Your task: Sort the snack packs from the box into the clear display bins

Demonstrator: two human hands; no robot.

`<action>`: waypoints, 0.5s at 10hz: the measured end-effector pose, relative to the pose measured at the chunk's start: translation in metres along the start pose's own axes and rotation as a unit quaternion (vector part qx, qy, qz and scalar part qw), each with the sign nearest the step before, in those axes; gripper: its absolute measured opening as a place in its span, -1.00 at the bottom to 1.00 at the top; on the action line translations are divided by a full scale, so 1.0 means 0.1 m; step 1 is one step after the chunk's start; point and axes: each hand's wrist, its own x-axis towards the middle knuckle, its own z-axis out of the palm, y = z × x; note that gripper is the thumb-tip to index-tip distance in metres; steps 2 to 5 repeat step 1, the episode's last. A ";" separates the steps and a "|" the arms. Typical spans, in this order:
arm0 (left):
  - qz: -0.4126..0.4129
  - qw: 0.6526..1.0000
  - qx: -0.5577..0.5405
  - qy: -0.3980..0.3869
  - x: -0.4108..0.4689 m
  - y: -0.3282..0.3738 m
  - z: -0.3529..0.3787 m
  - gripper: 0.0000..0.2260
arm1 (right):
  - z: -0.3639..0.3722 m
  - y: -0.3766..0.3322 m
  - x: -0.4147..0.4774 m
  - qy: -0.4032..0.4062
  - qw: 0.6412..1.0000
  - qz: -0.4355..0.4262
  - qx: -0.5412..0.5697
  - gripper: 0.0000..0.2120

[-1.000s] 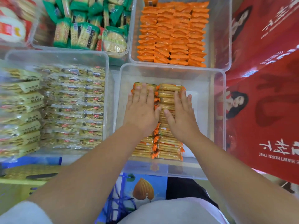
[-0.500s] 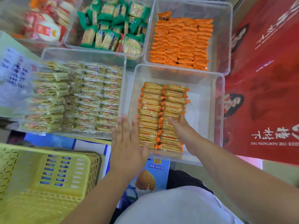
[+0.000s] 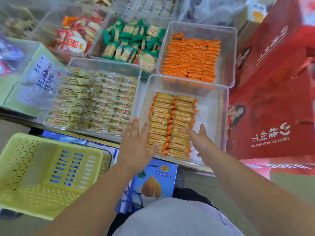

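Left hand [image 3: 136,145] hovering flat, fingers spread, at clear rigid bin's [image 3: 225,116] near-left corner; right hand [image 3: 202,143], fingers straight, touching glossy oblong snack packs [image 3: 172,120].

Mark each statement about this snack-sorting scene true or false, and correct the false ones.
1. The cracker packs in the nearest clear bin lie in two rows. True.
2. The left hand grips a pack. False: the left hand is flat, fingers straight, holding nothing.
3. The green packs sit in a bin left of the orange packs. True.
4. The yellow basket stands right of the bins. False: the yellow basket is at the near left.
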 end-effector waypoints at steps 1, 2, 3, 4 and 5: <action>0.011 0.979 -0.186 0.078 -0.20 -0.03 -0.37 -0.34 | -0.12 -0.10 -0.29 0.062 0.992 -0.110 -0.009 -0.24; 0.011 0.979 -0.186 0.078 -0.20 -0.03 -0.37 -0.34 | -0.12 -0.10 -0.29 0.062 0.992 -0.110 -0.009 -0.24; 0.011 0.979 -0.186 0.078 -0.20 -0.03 -0.37 -0.34 | -0.12 -0.10 -0.29 0.062 0.992 -0.110 -0.009 -0.24; 0.011 0.979 -0.186 0.078 -0.20 -0.03 -0.37 -0.34 | -0.12 -0.10 -0.29 0.062 0.992 -0.110 -0.009 -0.24; 0.011 0.979 -0.186 0.078 -0.20 -0.03 -0.37 -0.34 | -0.12 -0.10 -0.29 0.062 0.992 -0.110 -0.009 -0.24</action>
